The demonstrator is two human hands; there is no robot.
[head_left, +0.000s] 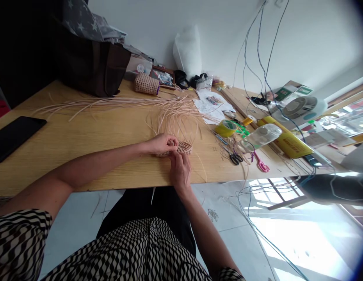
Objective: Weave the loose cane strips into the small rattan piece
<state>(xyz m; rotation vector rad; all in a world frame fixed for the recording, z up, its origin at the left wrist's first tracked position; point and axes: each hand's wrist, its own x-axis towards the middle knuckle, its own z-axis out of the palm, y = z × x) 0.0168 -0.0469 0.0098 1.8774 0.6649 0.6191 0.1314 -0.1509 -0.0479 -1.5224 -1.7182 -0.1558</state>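
A small woven rattan base (184, 147) lies at the table's near edge, with long pale cane strands (123, 102) fanning from it across the wood to the left and upward. My left hand (161, 143) holds the weaving from above, fingers curled over its rim. My right hand (180, 170) pinches the same edge from the near side, fingertips among the strands. The hands nearly touch, and they hide part of the base.
A black phone (14, 137) lies at the left. A finished woven pouch (146, 83), a dark bag (93, 66), papers (209, 107), tape rolls (226, 128), scissors (235, 158), pink-handled scissors (262, 165) and a yellow package (283, 137) crowd the table's far and right parts.
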